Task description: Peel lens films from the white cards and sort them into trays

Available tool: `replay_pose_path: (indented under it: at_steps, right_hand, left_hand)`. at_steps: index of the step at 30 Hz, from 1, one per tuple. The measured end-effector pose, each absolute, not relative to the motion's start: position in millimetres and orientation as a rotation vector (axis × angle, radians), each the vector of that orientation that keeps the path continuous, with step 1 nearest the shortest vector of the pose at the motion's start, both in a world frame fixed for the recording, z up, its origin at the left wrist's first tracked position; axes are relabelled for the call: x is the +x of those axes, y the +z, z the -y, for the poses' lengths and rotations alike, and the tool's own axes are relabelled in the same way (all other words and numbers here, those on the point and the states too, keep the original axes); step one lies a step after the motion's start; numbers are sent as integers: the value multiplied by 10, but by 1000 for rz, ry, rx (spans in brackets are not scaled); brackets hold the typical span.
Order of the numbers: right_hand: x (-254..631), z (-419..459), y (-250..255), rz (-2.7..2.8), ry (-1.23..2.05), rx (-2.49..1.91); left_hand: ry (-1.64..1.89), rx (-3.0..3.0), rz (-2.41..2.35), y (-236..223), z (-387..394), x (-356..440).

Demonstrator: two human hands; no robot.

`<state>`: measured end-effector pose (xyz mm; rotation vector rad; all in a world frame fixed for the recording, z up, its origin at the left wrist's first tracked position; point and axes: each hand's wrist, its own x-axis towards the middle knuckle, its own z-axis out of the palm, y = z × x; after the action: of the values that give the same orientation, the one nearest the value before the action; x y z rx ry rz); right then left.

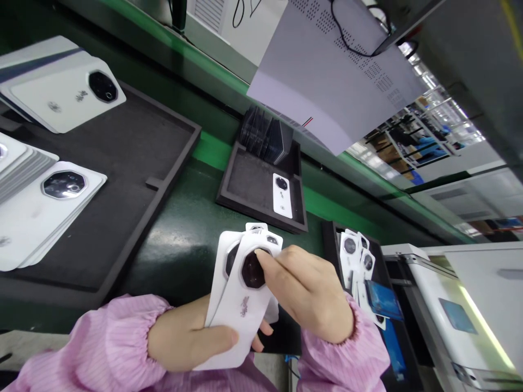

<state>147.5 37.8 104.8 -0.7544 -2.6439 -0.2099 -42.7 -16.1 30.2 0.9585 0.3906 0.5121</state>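
Observation:
My left hand grips a fanned stack of white phone back covers from below, thumb across the lower edge. The top cover shows a dark octagonal camera window. My right hand is closed around the stack's right side, with its thumb pressed on the rim of that camera window. Both wrists wear pink striped sleeves.
A large black foam tray at left holds stacks of white covers. A small black tray ahead holds one white cover and dark lens pieces. Another tray with covers and a white machine stand at right.

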Motion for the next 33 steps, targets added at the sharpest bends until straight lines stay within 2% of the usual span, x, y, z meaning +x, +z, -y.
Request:
replay_pose_path:
  at_steps: [10,12,15,17,19,22,26,29,33]
  right_hand:
    - [1614,-227,936,2537,-126,-854]
    - [1682,-150,871,2268,65,-959]
    - [1726,-26,695,1898,634,-1155]
    - [1704,15,563,1833,983,-1173]
    - [1672,0,458,1817,1124,-1212]
    - [1678,-105,365,1728,1120,-1262]
    - [1805,-257,258,1487,1212,-1115]
    - [1950,-354,178,1342,1162,-1060]
    - [2219,-648,197,1317,894,-1441]
  left_hand:
    - [450,733,-500,269,145,-337]
    - [483,758,-523,308,125,-329]
    - [575,878,-638,397,57,-282]
    - [643,949,-703,453,5,-222]
    - [702,956,-712,484,-39,-152]
    - [765,873,-709,482,-79,-69]
    - [830,773,-797,437,-109,-10]
    - [869,737,-827,395,-152,22]
    - [887,661,-808,338,-228,38]
